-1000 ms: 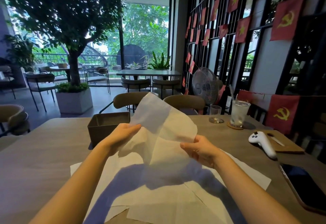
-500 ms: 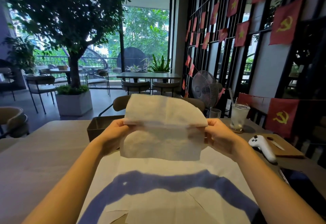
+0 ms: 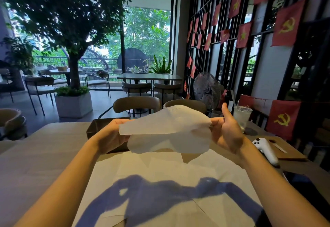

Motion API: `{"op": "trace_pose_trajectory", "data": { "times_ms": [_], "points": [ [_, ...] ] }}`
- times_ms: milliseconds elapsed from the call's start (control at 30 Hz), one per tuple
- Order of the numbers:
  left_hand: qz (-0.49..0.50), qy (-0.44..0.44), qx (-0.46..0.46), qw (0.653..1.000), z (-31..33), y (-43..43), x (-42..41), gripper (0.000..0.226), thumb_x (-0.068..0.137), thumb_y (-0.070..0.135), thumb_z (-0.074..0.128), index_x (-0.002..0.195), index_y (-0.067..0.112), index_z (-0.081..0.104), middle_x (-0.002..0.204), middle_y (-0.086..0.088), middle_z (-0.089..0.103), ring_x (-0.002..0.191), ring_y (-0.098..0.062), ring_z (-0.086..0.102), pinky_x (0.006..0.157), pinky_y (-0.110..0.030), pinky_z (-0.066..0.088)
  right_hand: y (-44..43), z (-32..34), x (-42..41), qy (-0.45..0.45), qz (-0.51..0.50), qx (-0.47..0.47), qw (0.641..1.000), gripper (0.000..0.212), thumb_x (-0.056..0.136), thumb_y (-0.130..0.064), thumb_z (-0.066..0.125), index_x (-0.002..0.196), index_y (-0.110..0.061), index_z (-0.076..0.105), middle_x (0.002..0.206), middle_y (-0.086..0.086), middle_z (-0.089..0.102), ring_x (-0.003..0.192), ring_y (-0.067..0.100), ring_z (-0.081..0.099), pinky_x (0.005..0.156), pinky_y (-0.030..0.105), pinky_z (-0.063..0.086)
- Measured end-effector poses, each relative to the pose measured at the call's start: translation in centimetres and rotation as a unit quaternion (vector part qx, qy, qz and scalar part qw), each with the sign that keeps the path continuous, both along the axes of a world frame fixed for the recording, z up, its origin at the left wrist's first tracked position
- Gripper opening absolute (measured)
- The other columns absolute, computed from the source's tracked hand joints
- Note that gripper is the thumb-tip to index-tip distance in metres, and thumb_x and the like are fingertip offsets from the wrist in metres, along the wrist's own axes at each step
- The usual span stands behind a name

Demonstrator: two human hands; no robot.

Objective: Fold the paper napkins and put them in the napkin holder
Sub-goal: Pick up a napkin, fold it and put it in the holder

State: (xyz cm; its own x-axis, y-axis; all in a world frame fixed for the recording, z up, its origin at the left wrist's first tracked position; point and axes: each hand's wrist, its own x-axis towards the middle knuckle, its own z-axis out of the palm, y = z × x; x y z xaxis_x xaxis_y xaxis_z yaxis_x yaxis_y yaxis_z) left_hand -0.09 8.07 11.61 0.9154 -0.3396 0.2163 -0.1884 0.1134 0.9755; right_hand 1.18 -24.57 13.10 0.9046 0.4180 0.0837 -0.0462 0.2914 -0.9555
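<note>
Both hands up in front of me with one napkin stretched between them, held in the air above the worktop. My left hand has its edge pinched, fingers tucked behind the paper. My right hand grips the other end between fingers and palm with the thumb sticking straight up. The napkin's thin, white, a bit see-through and softly crinkled, folded over so the top layer makes a flat flap and the lower layer sags with a wavy edge.

Under my arms there's a loose spread of more napkins, flat, overlapping, with crease lines, and my arms' shadow is across them. The holder is a brown open-top box with straight walls, right behind my left hand at the far edge of the napkins. Can't see what's in it.

Worktop is matte, greyish wood grain. Off to the right: a white plastic controller with dark buttons lying beside a wooden board, a tall glass with a pale icy drink and straw, and a smaller clear glass next to it. Behind those, a wire-cage fan.

No readable writing anywhere. Only red flags with yellow hammer-and-sickle or star emblems hung along the black slatted wall.
</note>
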Motion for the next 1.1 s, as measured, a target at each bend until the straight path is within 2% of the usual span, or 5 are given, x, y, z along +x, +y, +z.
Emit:
{"op": "trace_pose_trajectory", "data": {
  "times_ms": [167, 267, 500, 667, 1100],
  "points": [
    [-0.006, 0.086, -0.106, 0.991, -0.2, 0.6, -0.3, 0.053, 0.035, 0.042, 0.077, 0.075, 0.007, 0.076, 0.095, -0.010, 0.072, 0.097, -0.032, 0.055, 0.067, -0.035, 0.057, 0.2, 0.8, 0.5, -0.066, -0.052, -0.097, 0.992, 0.075, 0.099, -0.050, 0.021, 0.104, 0.005, 0.070, 0.103, 0.020, 0.073, 0.101, 0.029, 0.067, 0.089, 0.035, 0.051],
    [0.051, 0.115, -0.097, 0.987, 0.5, 0.4, -0.4, 0.057, 0.072, 0.056, 0.047, 0.061, 0.008, 0.075, 0.095, -0.009, 0.074, 0.099, -0.033, 0.055, 0.071, -0.039, 0.050, 0.5, 1.5, 0.2, -0.132, -0.074, -0.148, 0.977, 0.070, 0.102, -0.042, 0.022, 0.085, -0.002, 0.077, 0.096, 0.012, 0.075, 0.099, 0.025, 0.063, 0.094, 0.032, 0.044],
    [0.017, 0.002, 0.221, 0.975, 2.0, -1.4, 0.3, 0.075, 0.046, 0.072, 0.074, 0.106, 0.028, 0.069, 0.111, -0.003, 0.070, 0.109, -0.022, 0.063, 0.087, -0.032, 0.051, 1.4, 2.8, -0.5, -0.250, -0.070, -0.226, 0.939, 0.025, 0.090, -0.015, 0.060, 0.081, 0.001, 0.077, 0.085, 0.007, 0.075, 0.078, 0.014, 0.068, 0.074, 0.022, 0.056],
    [-0.003, -0.060, 0.343, 0.937, 2.7, -4.6, -0.3, 0.029, 0.078, 0.039, 0.070, 0.102, 0.022, 0.074, 0.100, 0.000, 0.074, 0.096, -0.018, 0.068, 0.088, -0.034, 0.054, 2.1, 3.7, -0.3, -0.280, -0.057, -0.280, 0.916, 0.008, 0.077, -0.008, 0.077, 0.085, -0.007, 0.079, 0.087, -0.002, 0.077, 0.082, 0.009, 0.069, 0.075, 0.024, 0.057],
    [0.002, -0.051, 0.268, 0.962, 1.5, -6.3, -1.1, 0.027, 0.082, 0.035, 0.065, 0.100, 0.016, 0.072, 0.097, -0.001, 0.073, 0.090, -0.018, 0.069, 0.079, -0.032, 0.056, 2.6, 4.6, 0.5, -0.250, -0.188, -0.307, 0.899, 0.058, 0.084, -0.015, 0.071, 0.136, -0.024, 0.047, 0.097, 0.010, 0.073, 0.093, 0.022, 0.067, 0.086, 0.038, 0.055]
  ]
}}
